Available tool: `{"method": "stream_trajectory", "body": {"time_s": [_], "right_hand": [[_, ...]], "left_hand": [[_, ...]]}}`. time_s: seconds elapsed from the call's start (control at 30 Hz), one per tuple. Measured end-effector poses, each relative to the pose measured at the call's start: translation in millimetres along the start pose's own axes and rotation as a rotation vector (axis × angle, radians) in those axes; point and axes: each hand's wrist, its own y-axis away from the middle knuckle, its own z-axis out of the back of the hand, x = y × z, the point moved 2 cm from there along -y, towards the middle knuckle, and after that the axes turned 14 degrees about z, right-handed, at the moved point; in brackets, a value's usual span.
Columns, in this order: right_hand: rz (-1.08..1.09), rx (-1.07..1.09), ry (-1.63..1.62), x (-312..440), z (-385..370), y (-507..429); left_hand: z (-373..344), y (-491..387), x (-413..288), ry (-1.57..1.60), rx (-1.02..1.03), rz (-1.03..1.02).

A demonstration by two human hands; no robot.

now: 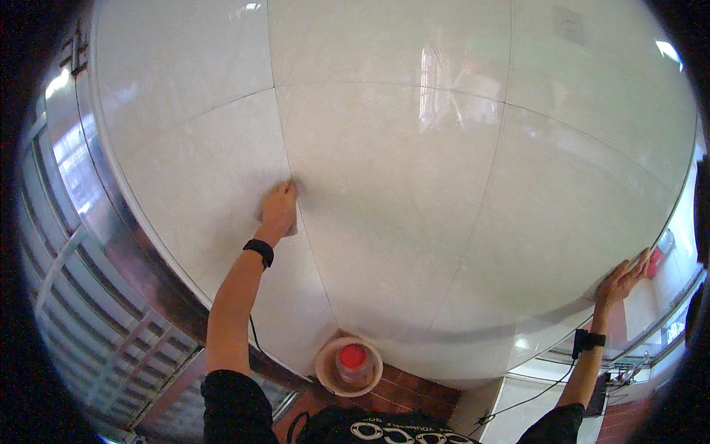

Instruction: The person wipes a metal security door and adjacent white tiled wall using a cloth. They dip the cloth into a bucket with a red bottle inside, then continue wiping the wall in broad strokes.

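Observation:
My left hand (pixel 279 206) is pressed to the pale glazed wall tiles (pixel 388 233), at a vertical seam where two wall faces seem to meet. Bunched under its fingers is a greyish-brown cloth (pixel 292 228), mostly hidden by the hand. At the far right, my right hand (pixel 618 282) rests on the edge of the tiled wall with its fingers spread, holding nothing that I can see. Each wrist wears a black band; a cable hangs from the right one.
Below stands a round pale bucket (pixel 323 369) with a red-lidded clear container (pixel 353 358) in it, on reddish-brown floor tiles (pixel 407 391). A metal-framed barred window or door (pixel 83 311) runs along the left. Beyond the right wall edge is a red object (pixel 655 262).

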Motion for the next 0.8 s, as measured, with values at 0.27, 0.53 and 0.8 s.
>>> {"method": "stream_trajectory", "body": {"time_s": [0.27, 0.53, 0.8], "right_hand": [[-0.038, 0.057, 0.029, 7, -4, 0], [-0.022, -0.036, -0.014, 14, -2, 1], [0.053, 0.004, 0.025, 6, -3, 0]], "left_hand": [[93, -99, -13, 0.322, -0.506, 0.330], [72, -107, -23, 0.311, -0.509, 0.385], [59, -46, 3, 0.136, -0.126, 0.082]]}}
